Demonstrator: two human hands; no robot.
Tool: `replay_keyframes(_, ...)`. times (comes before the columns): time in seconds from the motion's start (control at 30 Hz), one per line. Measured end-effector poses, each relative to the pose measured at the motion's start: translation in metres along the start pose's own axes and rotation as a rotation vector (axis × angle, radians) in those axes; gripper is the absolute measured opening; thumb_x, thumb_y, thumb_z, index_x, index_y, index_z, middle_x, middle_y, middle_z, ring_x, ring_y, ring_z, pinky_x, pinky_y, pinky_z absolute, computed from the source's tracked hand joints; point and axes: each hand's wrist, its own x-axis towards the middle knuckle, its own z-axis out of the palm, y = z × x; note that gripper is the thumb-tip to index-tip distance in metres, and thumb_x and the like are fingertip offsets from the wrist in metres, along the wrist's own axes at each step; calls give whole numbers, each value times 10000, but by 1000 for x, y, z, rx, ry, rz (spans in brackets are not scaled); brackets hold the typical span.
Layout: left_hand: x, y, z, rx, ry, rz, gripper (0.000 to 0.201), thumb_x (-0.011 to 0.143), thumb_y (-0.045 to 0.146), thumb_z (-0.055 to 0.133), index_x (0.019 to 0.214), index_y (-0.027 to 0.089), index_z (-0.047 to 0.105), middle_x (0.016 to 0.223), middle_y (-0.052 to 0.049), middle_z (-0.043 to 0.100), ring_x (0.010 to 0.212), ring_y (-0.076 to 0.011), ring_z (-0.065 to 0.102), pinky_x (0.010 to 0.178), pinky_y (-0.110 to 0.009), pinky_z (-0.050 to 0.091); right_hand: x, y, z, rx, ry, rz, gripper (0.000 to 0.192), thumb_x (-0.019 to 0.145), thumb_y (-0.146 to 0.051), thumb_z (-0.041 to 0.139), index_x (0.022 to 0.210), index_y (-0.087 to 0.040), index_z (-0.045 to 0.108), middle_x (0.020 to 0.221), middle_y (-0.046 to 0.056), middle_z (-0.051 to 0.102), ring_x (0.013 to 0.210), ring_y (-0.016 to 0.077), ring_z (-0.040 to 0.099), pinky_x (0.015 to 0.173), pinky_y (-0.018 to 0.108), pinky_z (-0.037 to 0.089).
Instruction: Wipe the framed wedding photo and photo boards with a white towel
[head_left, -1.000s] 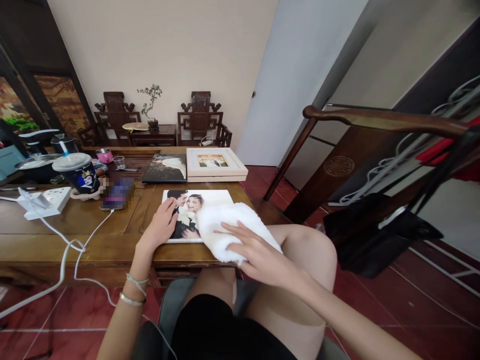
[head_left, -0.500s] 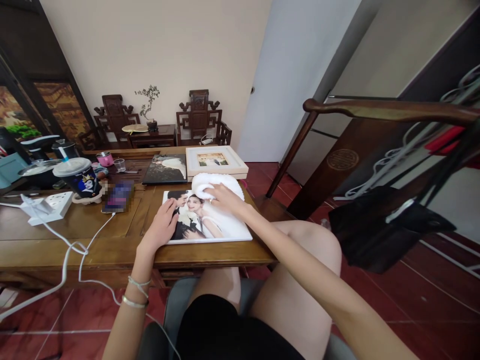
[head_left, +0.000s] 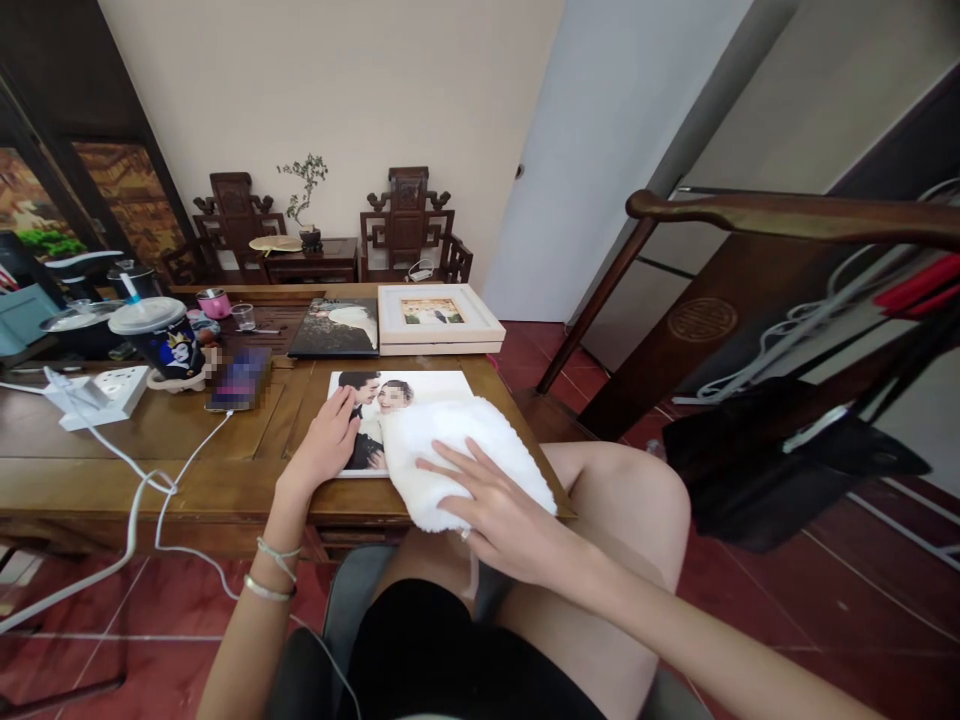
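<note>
White terry, thick and soft: the cloth lies bunched over the near right corner of the photo print, which itself rests flat at the near edge of the wooden table, toward the table's right corner. In the head view (the only view there is) the right hand lies spread flat on the cloth's near end, fingers apart and pressing down, gripping nothing; the cloth stretches away from it toward the far left, its long axis running diagonally across the print. The left hand rests open on the print's left edge, fingers together, pinning it. The right hand is the nearer one to the cloth; the left touches only the print. Counted: one cloth, one print under the hands, one dark album and one pale framed picture side by side toward the far edge, one lidded cup with a straw, one phone on a cable, and one power strip near the left edge.
</note>
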Motion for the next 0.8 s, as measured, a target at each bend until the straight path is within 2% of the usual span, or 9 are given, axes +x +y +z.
replay_keyframes(0.13, 0, -1, 0, 6, 7, 27, 540, 979, 331, 314, 1466, 104, 369, 1578, -165, 308, 1477, -255, 254, 1217, -456, 201, 17, 12, -1, 37, -8, 29, 427, 721, -8, 483, 1051, -186, 688, 1470, 129, 494, 1441, 326, 310, 1145, 633, 243)
replay_keyframes(0.33, 1, -5, 1, 8, 17, 46, 535, 979, 331, 328, 1466, 115, 372, 1570, -162, 328, 1475, -255, 260, 1215, -460, 209, 83, 68, 6, -25, 31, 154, 388, 819, -92, 498, 1171, -138, 657, 1306, 208, 609, 1380, 342, 401, 1102, 594, 282)
replay_keyframes(0.5, 1, -8, 2, 9, 26, 60, 520, 977, 328, 336, 1459, 142, 391, 1562, -151, 347, 1466, -260, 283, 1207, -470, 235, 124, 101, 10, -63, 71, 219, 448, 822, -65, 445, 1222, -158, 624, 1281, 180, 617, 1286, 318, 490, 1037, 516, 356)
replay_keyframes(0.63, 1, -8, 5, 4, 29, 31, 526, 980, 330, 326, 1464, 131, 380, 1568, -156, 334, 1470, -264, 272, 1195, -485, 254, 121, 92, 11, -77, 66, 215, 440, 819, -62, 441, 1205, -148, 634, 1267, 194, 618, 1317, 328, 459, 1057, 559, 326)
replay_keyframes(0.8, 1, -8, 8, -8, 41, 22, 531, 977, 334, 321, 1462, 124, 380, 1565, -165, 336, 1470, -265, 272, 1190, -494, 261, 75, 43, 11, -30, 27, 148, 444, 780, -40, 463, 1161, -161, 657, 1347, 176, 585, 1417, 344, 335, 1111, 650, 238)
